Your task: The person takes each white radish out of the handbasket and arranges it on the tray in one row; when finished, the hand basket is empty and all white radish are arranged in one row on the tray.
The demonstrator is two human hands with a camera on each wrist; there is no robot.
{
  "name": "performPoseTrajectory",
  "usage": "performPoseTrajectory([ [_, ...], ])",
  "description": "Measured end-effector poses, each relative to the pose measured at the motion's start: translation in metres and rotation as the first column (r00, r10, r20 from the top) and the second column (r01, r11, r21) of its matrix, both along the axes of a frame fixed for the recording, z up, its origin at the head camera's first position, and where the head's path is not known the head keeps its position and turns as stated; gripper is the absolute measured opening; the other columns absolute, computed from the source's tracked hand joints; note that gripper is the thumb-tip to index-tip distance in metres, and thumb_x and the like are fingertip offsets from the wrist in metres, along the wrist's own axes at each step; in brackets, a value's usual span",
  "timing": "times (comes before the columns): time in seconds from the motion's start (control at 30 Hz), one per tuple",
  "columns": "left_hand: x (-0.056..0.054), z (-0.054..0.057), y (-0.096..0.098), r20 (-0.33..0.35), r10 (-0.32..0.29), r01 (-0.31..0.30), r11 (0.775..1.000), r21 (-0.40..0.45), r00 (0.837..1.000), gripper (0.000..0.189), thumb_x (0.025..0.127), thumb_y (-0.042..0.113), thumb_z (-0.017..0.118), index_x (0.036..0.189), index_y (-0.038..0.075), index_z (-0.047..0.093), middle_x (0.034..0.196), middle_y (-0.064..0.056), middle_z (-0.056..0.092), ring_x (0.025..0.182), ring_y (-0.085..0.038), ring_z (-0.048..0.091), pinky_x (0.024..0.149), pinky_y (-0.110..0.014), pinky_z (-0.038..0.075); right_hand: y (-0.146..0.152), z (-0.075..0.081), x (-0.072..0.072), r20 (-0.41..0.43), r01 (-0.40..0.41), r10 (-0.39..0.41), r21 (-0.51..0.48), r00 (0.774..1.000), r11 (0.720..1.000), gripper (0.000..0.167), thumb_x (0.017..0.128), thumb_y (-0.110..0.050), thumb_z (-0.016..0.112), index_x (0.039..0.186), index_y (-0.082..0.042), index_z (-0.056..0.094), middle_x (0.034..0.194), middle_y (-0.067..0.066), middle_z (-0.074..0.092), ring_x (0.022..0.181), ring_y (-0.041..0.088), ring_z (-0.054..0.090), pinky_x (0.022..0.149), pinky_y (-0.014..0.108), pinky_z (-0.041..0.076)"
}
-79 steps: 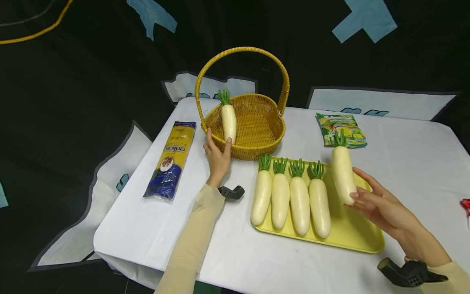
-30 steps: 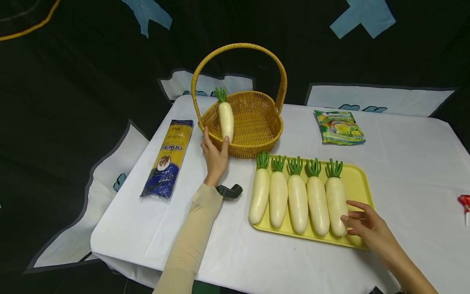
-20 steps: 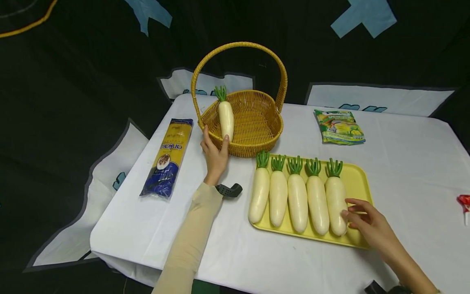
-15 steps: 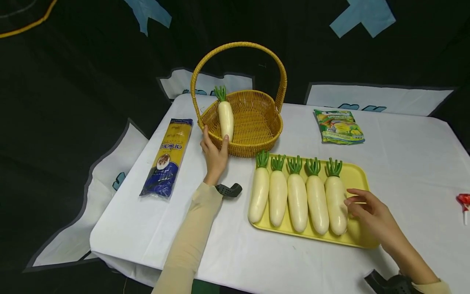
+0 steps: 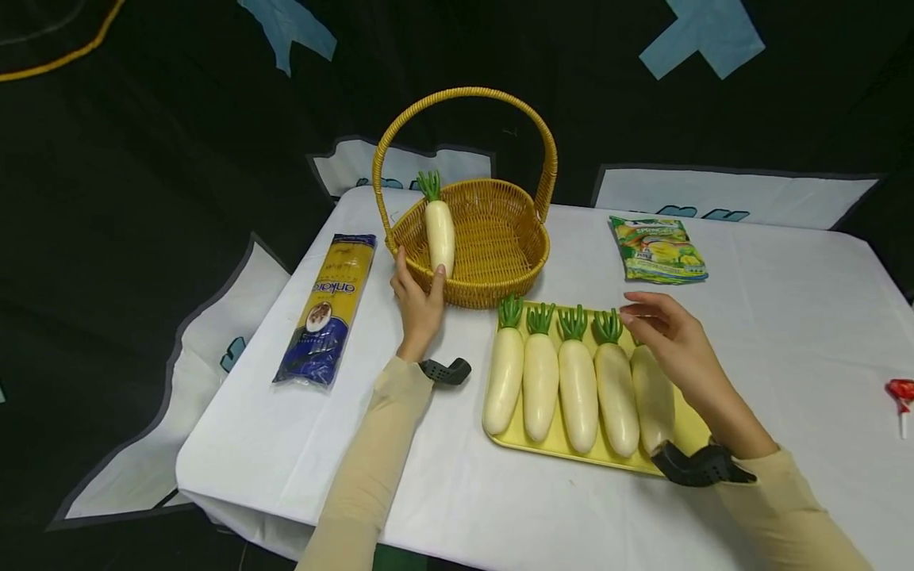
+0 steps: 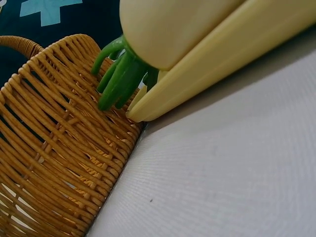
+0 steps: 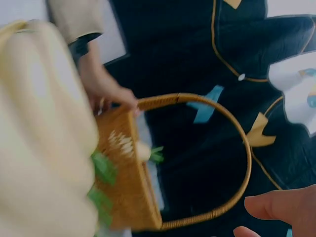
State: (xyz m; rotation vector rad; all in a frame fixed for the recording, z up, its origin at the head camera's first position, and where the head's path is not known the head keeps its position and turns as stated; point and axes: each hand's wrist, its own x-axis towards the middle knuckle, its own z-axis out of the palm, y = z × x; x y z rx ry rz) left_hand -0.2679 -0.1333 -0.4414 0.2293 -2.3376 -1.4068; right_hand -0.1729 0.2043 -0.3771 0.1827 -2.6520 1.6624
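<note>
My left hand (image 5: 418,308) grips the near left rim of a wicker basket (image 5: 500,292) with a tall hooped handle. One white radish (image 5: 440,234) with green stalks leans upright inside it, by the left wall. On the yellow tray (image 5: 689,424) several more white radishes (image 5: 578,396) lie side by side, stalks pointing to the back. My right hand (image 5: 674,345) is above the tray's right end, fingers lightly bent and nothing held, overlapping the stalks of the rightmost radish (image 5: 651,396). In the right wrist view, fingertips (image 7: 264,205) show at the lower right, apart from the basket.
A blue and yellow ankara packet (image 5: 326,309) lies left of the basket. At the back right is a green and yellow packet (image 5: 658,251); a red lollipop (image 5: 901,392) lies at the far right. White cloth (image 5: 528,507) covers the table.
My right hand set a radish down at the right of the row and let go. It then moved up and left towards the stalks. My left hand stayed on the basket.
</note>
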Motion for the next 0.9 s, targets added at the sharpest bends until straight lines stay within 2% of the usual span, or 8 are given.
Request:
performPoseTrajectory([
  [0.1,0.0,0.0,0.0,0.0,-0.003,0.003,1.0,0.007,1.0,0.076,0.089,0.048,0.046,0.146,0.021,0.003,0.143,-0.02,0.016,0.127,-0.039,0.026,0.099,-0.059,0.028,-0.035,0.036,-0.005,0.022,-0.049,0.051,-0.073,0.998,0.996,0.046,0.093,-0.032,0.049,0.135,-0.017,0.042,0.122,0.002,0.053,0.099,-0.006,0.052,0.079,0.016,0.044],
  [0.23,0.001,0.001,0.0,0.002,0.0,0.0,1.0,0.014,1.0,0.076,0.089,0.047,0.047,0.146,0.022,0.003,0.143,-0.019,0.016,0.128,-0.038,0.025,0.1,-0.058,0.027,-0.069,0.052,-0.026,0.085,-0.093,0.11,-0.188,0.99,0.978,0.047,0.094,-0.032,0.047,0.137,-0.016,0.038,0.127,0.006,0.051,0.102,-0.001,0.052,0.089,0.022,0.045],
  [0.33,0.001,0.001,0.001,0.001,0.007,-0.007,1.0,0.007,1.0,0.075,0.089,0.046,0.047,0.146,0.022,0.003,0.144,-0.019,0.016,0.128,-0.038,0.025,0.101,-0.057,0.027,-0.091,0.051,-0.047,0.155,-0.122,0.172,-0.289,0.973,0.95,0.05,0.094,-0.031,0.046,0.139,-0.014,0.034,0.132,0.011,0.045,0.113,0.016,0.051,0.098,0.035,0.041],
  [0.47,0.0,0.001,0.003,0.002,0.003,-0.003,1.0,0.004,1.0,0.076,0.089,0.046,0.047,0.146,0.022,0.003,0.142,-0.02,0.018,0.126,-0.039,0.026,0.099,-0.058,0.028,-0.118,0.048,-0.073,0.219,-0.125,0.212,-0.354,0.952,0.927,0.052,0.094,-0.029,0.048,0.141,-0.014,0.031,0.137,0.012,0.039,0.123,0.03,0.043,0.102,0.041,0.037],
  [0.57,-0.001,0.002,0.005,0.005,-0.003,0.003,1.0,0.005,1.0,0.076,0.089,0.047,0.047,0.146,0.023,0.003,0.141,-0.021,0.018,0.125,-0.04,0.028,0.098,-0.058,0.029,-0.137,0.047,-0.091,0.237,-0.103,0.19,-0.335,0.953,0.936,0.053,0.093,-0.028,0.049,0.141,-0.015,0.03,0.137,0.011,0.04,0.124,0.029,0.043,0.102,0.041,0.037],
  [0.7,-0.002,0.002,0.005,-0.001,-0.011,0.011,1.0,0.002,1.0,0.076,0.089,0.049,0.046,0.146,0.023,0.002,0.14,-0.022,0.018,0.124,-0.04,0.028,0.098,-0.058,0.029,-0.163,0.045,-0.114,0.236,-0.047,0.116,-0.278,0.965,0.959,0.056,0.091,-0.031,0.053,0.14,-0.016,0.032,0.134,0.009,0.046,0.121,0.025,0.046,0.1,0.042,0.039],
  [0.8,-0.002,0.001,0.004,-0.005,0.005,-0.005,1.0,0.001,1.0,0.075,0.089,0.048,0.046,0.146,0.022,0.003,0.14,-0.022,0.019,0.124,-0.04,0.028,0.099,-0.058,0.029,-0.18,0.037,-0.13,0.206,-0.022,0.069,-0.222,0.976,0.975,0.059,0.088,-0.03,0.058,0.14,-0.018,0.033,0.132,0.011,0.047,0.12,0.024,0.046,0.096,0.041,0.041],
  [0.9,0.0,-0.001,0.003,-0.009,0.027,-0.027,1.0,0.001,1.0,0.075,0.089,0.046,0.048,0.146,0.021,0.005,0.14,-0.022,0.02,0.124,-0.04,0.029,0.099,-0.058,0.028,-0.192,0.026,-0.142,0.182,-0.029,0.061,-0.171,0.981,0.985,0.061,0.087,-0.026,0.06,0.14,-0.019,0.032,0.136,0.013,0.041,0.122,0.025,0.043,0.095,0.041,0.042],
])
